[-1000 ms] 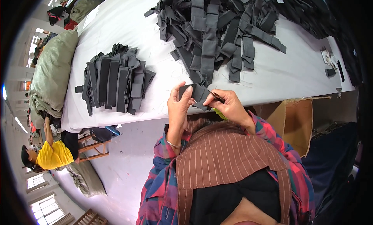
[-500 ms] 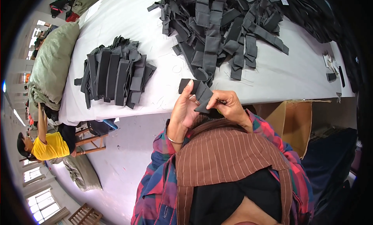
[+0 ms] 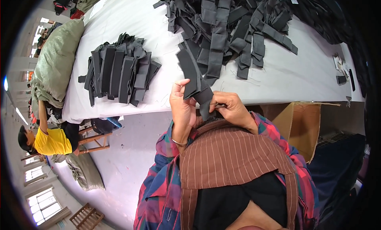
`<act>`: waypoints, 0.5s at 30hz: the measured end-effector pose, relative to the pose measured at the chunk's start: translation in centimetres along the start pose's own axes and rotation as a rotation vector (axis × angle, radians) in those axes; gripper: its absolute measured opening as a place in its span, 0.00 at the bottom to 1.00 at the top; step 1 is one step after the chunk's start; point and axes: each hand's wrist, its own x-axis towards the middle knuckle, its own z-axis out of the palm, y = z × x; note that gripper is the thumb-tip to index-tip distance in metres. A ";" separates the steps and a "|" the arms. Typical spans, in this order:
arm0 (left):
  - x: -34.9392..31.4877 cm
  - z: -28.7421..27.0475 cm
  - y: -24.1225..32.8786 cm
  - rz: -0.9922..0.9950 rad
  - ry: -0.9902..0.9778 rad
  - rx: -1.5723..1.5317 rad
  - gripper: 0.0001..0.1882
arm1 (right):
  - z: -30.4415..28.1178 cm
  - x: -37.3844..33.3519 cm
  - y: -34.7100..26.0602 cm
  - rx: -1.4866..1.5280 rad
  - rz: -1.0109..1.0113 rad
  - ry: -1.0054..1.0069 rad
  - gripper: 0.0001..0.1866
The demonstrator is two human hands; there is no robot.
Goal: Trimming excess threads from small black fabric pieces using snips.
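My left hand (image 3: 182,107) is closed around a dark grey fabric strip (image 3: 191,69), held up over the table's near edge. One end of the strip points away toward the big pile, and the lower end bends down in front of my apron. Close against the strip's right edge is my right hand (image 3: 234,111), its fingers pinched together. A small dark thing shows between those fingers, mostly hidden. Beyond my hands lies a large tangled pile of dark grey strips (image 3: 216,43). To the left, more strips are gathered in a flatter stack (image 3: 115,71).
The white table (image 3: 147,39) spans the far side. A stuffed pale green sack (image 3: 59,59) lies at its left end, where a person in a yellow top (image 3: 55,142) reaches in. An open cardboard box (image 3: 303,126) stands under the table at right. Black fabric (image 3: 317,15) lies far right.
The strip has swung upward and lengthened into view, its far end now pointing toward the big pile. My left hand has shifted slightly left; my right hand stays pinched beside the strip.
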 end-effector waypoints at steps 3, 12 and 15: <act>0.3 0.0 0.0 0.109 -0.009 0.110 0.14 | -0.4 0.1 -0.3 -0.112 -0.063 0.089 0.09; 0.4 0.1 -0.7 0.161 0.059 0.223 0.13 | -0.7 1.4 -1.8 -0.153 -0.136 0.269 0.08; 0.6 0.2 -0.7 0.171 0.076 0.226 0.13 | -0.2 1.3 -1.9 -0.132 -0.213 0.252 0.07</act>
